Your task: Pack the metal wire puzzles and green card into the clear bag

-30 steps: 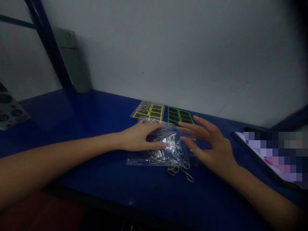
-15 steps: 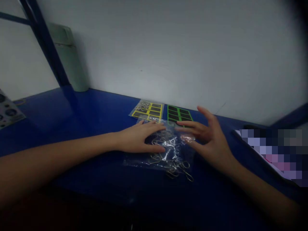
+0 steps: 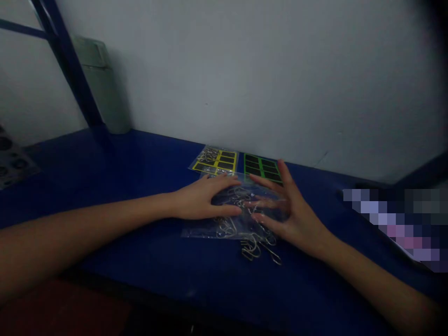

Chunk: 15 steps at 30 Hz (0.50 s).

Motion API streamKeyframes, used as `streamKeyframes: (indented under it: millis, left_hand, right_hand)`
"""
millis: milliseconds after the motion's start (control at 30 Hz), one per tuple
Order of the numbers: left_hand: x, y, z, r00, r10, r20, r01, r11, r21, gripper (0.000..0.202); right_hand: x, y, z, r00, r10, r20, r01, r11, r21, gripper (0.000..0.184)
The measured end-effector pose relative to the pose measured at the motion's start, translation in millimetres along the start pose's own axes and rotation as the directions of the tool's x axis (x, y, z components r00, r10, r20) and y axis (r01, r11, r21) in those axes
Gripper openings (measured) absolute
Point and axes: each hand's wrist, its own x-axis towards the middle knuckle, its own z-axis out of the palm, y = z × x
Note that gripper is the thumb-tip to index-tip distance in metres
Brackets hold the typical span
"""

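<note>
As 2 hands (image 3: 201, 199) (image 3: 294, 219) cover a bag (image 3: 198, 228), wire clips (image 3: 257, 249) overhang its edge.

The left forearm (image 3: 87, 214) at nine o'clock was bare; so was the right forearm (image 3: 371, 280) at four; the left hand (image 3: 199, 200) and right hand (image 3: 297, 219) were slender.

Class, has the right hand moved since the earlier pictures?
Yes: the right hand has moved left, its fingertips now level with the left edge of the green-bordered sheet.
</note>
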Motion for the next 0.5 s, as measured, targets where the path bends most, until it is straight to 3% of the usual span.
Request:
streamKeyframes:
  millis: [200, 367, 500]
  left_hand:
    - [1, -3, 1.3, 0.996, 0.013, -0.087, -0.019, 0.997, -0.069, 0.055]
    - [2, -4, 1.5, 0.995, 0.017, -0.099, -0.026, 0.996, -0.091, 0.051]
    - [2, -4, 0.0, 0.994, -0.016, -0.109, 0.005, 0.995, -0.095, 0.052]
  right_hand:
    - [1, 0, 0, 1.0, -0.013, 0.013, 0.014, 0.997, -0.073, 0.095]
    - [1, -2, -1, 0.999, -0.033, -0.009, 0.032, 0.992, -0.125, 0.088]
    - [3, 3, -15, 0.971, -0.111, -0.21, 0.054, 0.965, -0.257, 0.075]
